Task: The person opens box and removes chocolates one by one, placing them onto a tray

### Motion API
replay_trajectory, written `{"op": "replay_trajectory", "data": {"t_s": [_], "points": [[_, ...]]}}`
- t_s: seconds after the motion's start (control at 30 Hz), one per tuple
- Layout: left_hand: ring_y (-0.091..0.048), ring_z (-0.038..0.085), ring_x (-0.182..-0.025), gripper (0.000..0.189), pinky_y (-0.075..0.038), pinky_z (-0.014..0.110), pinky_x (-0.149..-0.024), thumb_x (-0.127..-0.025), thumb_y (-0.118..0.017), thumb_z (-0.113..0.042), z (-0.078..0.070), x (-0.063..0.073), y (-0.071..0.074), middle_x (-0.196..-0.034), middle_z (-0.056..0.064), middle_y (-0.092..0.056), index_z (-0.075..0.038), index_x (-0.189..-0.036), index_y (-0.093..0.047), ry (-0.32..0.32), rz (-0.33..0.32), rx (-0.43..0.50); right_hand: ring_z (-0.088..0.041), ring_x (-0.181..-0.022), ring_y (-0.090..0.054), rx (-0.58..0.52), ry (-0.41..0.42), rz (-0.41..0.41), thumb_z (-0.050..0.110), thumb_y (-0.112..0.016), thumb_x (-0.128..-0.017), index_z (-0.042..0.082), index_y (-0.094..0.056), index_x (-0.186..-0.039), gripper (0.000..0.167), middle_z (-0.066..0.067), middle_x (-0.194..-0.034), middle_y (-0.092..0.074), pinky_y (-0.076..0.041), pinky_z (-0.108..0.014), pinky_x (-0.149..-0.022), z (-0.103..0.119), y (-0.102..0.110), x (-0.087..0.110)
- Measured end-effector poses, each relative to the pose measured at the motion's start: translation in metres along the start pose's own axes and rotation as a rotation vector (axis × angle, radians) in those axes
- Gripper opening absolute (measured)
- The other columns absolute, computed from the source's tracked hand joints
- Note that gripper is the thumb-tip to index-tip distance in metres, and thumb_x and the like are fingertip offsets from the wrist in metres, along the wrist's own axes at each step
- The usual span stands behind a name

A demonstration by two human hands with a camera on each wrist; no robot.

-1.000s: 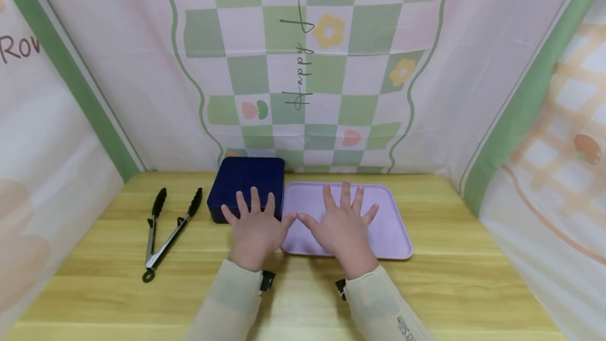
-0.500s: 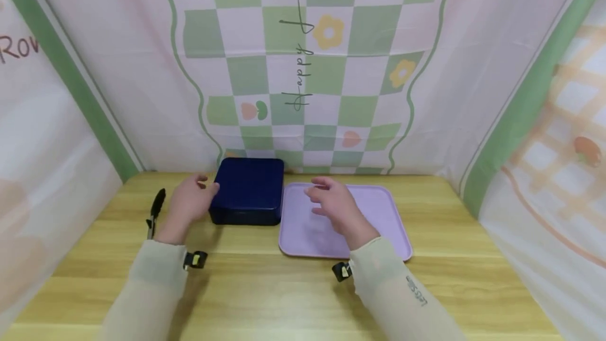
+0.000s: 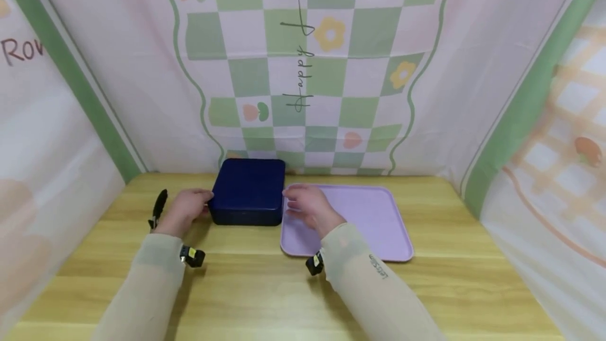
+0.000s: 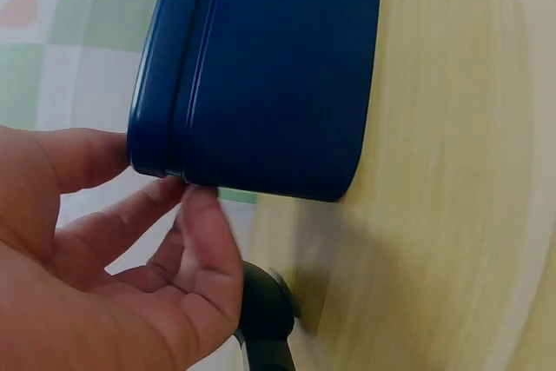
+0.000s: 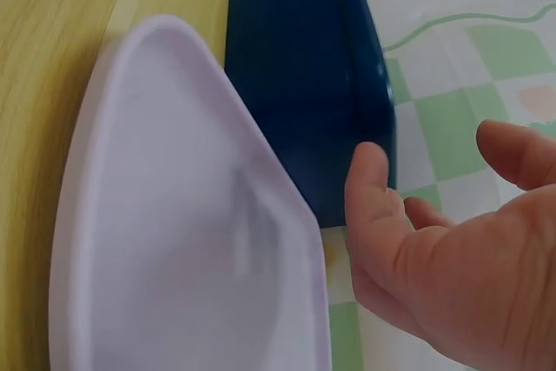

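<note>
A dark blue lidded box (image 3: 249, 186) stands at the back of the wooden table, lid on. My left hand (image 3: 185, 208) is at its left side; in the left wrist view the thumb and fingertips meet the box (image 4: 282, 67) around the lid's edge, with the fingers loosely bent. On the other side my right hand (image 3: 312, 208) hovers over the left part of a lilac tray (image 3: 364, 220), fingertips close to the box's right side. In the right wrist view its fingers (image 5: 373, 206) are relaxed and hold nothing; whether they touch the box I cannot tell.
Black-tipped tongs (image 3: 159, 207) lie on the table at the left, mostly covered by the left hand and sleeve. A patterned cloth (image 3: 326, 78) hangs right behind the box, and cloth walls stand at both sides. The tray lies against or very near the box.
Both hands, spread above the box and tray a second ago, have moved apart and turned inward. The left has come to the box's left side; the right has shifted left towards its right side.
</note>
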State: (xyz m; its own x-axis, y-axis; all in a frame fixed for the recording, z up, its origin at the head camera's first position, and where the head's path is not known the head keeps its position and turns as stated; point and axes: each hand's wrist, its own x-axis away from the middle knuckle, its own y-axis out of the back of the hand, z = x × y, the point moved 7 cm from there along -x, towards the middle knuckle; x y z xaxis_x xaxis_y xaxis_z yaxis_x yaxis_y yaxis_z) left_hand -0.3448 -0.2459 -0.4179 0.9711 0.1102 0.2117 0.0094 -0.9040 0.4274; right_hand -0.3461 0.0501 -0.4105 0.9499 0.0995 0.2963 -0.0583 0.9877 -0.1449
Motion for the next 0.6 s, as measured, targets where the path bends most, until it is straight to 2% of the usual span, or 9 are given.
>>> {"op": "replay_trajectory", "data": {"t_s": [0.17,0.27,0.47,0.53,0.6], "points": [[-0.06,0.02,-0.085,0.045,-0.051,0.043,-0.087,-0.104,-0.051,-0.017,0.001,-0.002,0.002,-0.134,0.026,-0.052,0.012,-0.139,-0.049,0.014,0.001,0.054,-0.03,-0.1,-0.058,-0.027,-0.057,0.004,0.001,-0.068,-0.09,-0.003,-0.06,-0.114,0.026,-0.012,-0.107,-0.058,-0.054,-0.045,-0.088,-0.003,-0.005,-0.007],[-0.058,0.016,-0.084,0.044,-0.051,0.039,-0.083,-0.103,-0.052,-0.016,-0.002,-0.004,0.002,-0.133,0.024,-0.053,0.011,-0.138,-0.05,0.01,0.009,0.055,-0.026,-0.093,-0.059,-0.048,-0.092,0.02,0.001,-0.068,-0.091,-0.001,-0.059,-0.109,0.021,-0.012,-0.104,-0.059,-0.056,-0.042,-0.084,-0.005,-0.006,-0.01],[-0.058,0.017,-0.084,0.043,-0.051,0.037,-0.081,-0.103,-0.053,-0.015,-0.003,-0.005,0.003,-0.131,0.023,-0.053,0.011,-0.137,-0.051,0.004,0.02,0.047,-0.023,-0.085,-0.06,-0.055,-0.139,0.02,-0.002,-0.067,-0.091,0.001,-0.059,-0.103,0.015,-0.011,-0.098,-0.06,-0.057,-0.038,-0.077,-0.007,-0.009,-0.015],[-0.058,0.019,-0.088,0.044,-0.051,0.039,-0.084,-0.104,-0.052,-0.015,-0.004,-0.003,0.004,-0.134,0.023,-0.052,0.011,-0.139,-0.049,0.004,0.027,0.052,-0.022,-0.083,-0.059,-0.056,-0.143,0.017,-0.005,-0.066,-0.091,-0.001,-0.058,-0.108,0.019,-0.01,-0.096,-0.059,-0.057,-0.036,-0.076,-0.007,-0.01,-0.014],[-0.058,0.021,-0.091,0.044,-0.05,0.041,-0.086,-0.105,-0.051,-0.016,-0.004,-0.003,0.005,-0.135,0.023,-0.051,0.009,-0.141,-0.048,0.002,0.031,0.055,-0.022,-0.084,-0.058,-0.047,-0.145,0.016,-0.007,-0.065,-0.09,-0.003,-0.057,-0.122,0.032,-0.01,-0.099,-0.058,-0.057,-0.035,-0.075,-0.006,-0.011,-0.014]]}}
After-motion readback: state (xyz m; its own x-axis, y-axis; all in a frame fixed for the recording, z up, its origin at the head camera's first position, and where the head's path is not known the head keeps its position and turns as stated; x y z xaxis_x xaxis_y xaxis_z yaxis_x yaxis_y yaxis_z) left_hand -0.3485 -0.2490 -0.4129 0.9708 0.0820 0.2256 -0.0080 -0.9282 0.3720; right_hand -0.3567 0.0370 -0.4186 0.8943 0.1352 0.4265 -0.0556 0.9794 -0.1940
